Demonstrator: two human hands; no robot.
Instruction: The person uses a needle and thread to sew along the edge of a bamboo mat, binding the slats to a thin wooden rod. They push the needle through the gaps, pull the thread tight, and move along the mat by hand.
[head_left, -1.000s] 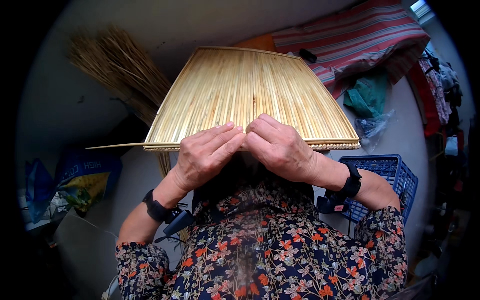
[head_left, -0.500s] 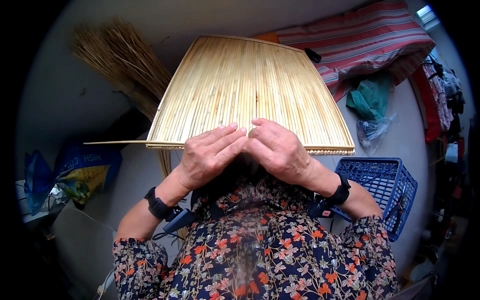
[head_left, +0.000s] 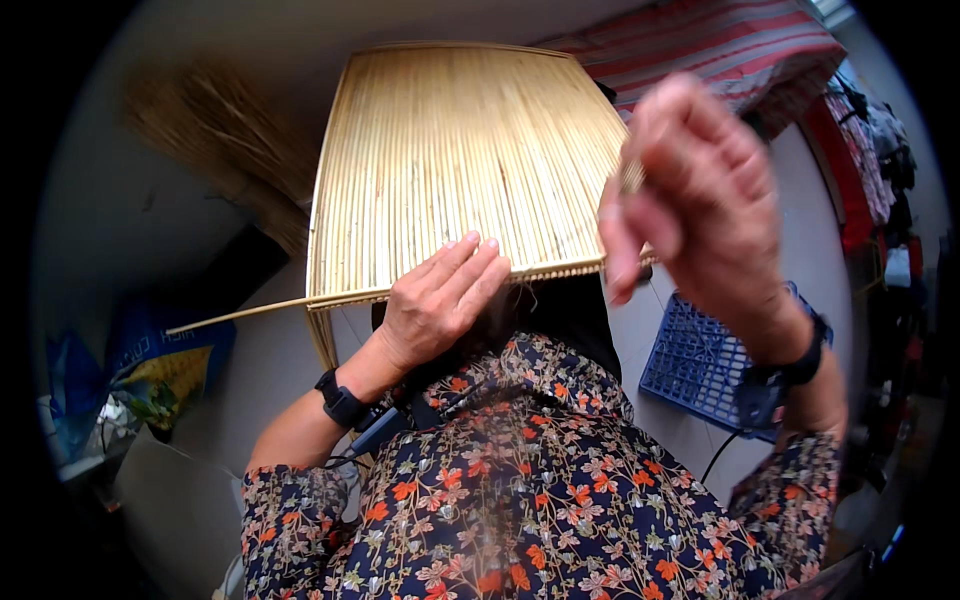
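Right hand point(head_left: 710, 190) raised clear of the panel's near edge; left hand point(head_left: 435, 305) remains there.

Compared with half a second ago, when both hands met at the middle of the near edge, the right hand is now up and to the right, in front of the right side of the panel point(head_left: 470, 160). The near edge now slants, its left end lower in view, and the loose end of the long thin stalk point(head_left: 230, 316) slopes down to the left.

Panel: flat, made of pale stalks laid side by side, directly ahead of the person; its support underneath is hidden. A wisp of thread point(head_left: 531, 297) hangs from the near edge, just right of the left hand.

Left hand: fingers point(head_left: 465, 270) close together, lying over the near edge; thumb hidden, so a clamp cannot be confirmed. Right hand: fingers curled, badly blurred; whether they pinch anything cannot be told.

Judgement: the step in hand seems to be fastening the thin stalk along the near edge, the right hand perhaps drawing thread tight. Next move probably calls for the left hand to keep stalk and edge pressed together, and for the right to return to the edge without letting the thread slacken.
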